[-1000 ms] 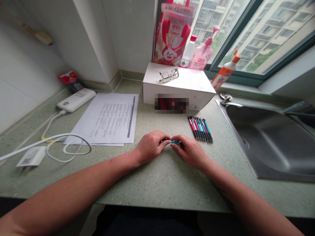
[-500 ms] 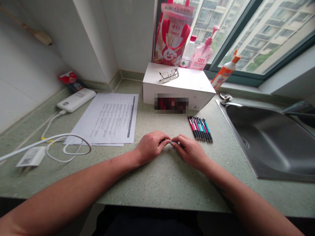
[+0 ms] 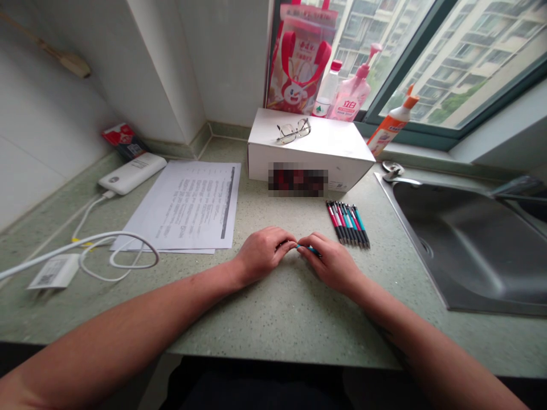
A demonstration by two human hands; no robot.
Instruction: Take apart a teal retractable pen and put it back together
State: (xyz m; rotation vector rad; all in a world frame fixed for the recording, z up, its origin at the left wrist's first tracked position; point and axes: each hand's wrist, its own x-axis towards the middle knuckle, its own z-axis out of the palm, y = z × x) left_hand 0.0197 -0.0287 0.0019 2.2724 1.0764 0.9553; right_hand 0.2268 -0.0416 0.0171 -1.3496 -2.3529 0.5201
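- The left hand (image 3: 262, 253) rests low over the bench (image 3: 273, 324), its fingers (image 3: 287, 249) pinched together at one end of a teal pen (image 3: 313, 250); how much of the pen lies inside that pinch is hidden.
- The right hand (image 3: 335, 265) faces it, thumb and fingers closed around the same pen, whose teal barrel shows between them; the two sets of fingertips nearly meet.
- Beyond and to the right of the right fingers, a row of pens (image 3: 347, 225) lies side by side, tips pointing nearer the person, in red, white and teal with black grips.
- Straight beyond the fingers stands a white box (image 3: 342, 144) with eyeglasses (image 3: 289, 137) on top.
- Left of the left fingers and farther out lie printed sheets (image 3: 196, 208); past them, a white power bank (image 3: 134, 172), a looped cable (image 3: 123, 233) and a charger (image 3: 55, 270).
- Well to the right of the right fingers is a steel sink (image 3: 478, 262).
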